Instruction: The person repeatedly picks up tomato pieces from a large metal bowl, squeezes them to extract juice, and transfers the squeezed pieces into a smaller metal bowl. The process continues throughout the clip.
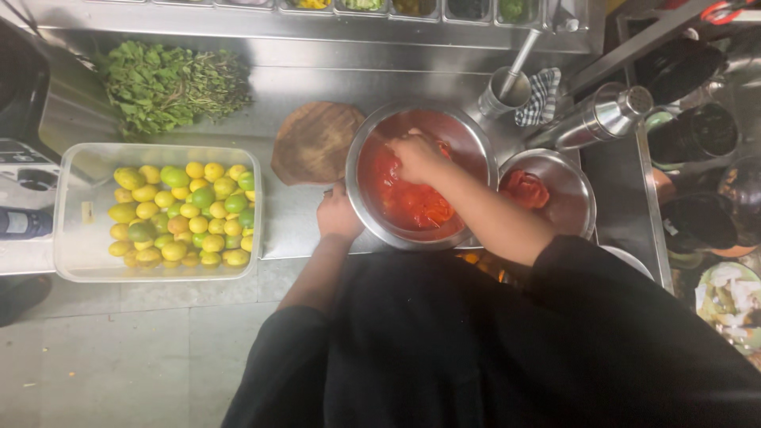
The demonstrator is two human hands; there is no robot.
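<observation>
A large steel bowl on the steel counter holds wet red tomato pulp. My right hand is down inside the bowl, fingers closed around a piece of the red pulp. My left hand grips the bowl's left rim and steadies it. A smaller steel bowl stands to the right with a red lump in it.
A clear plastic tub of yellow and green limes sits at the left. A bunch of green herbs lies behind it. A round wooden board, a steel cup with a utensil and a steel shaker stand at the back.
</observation>
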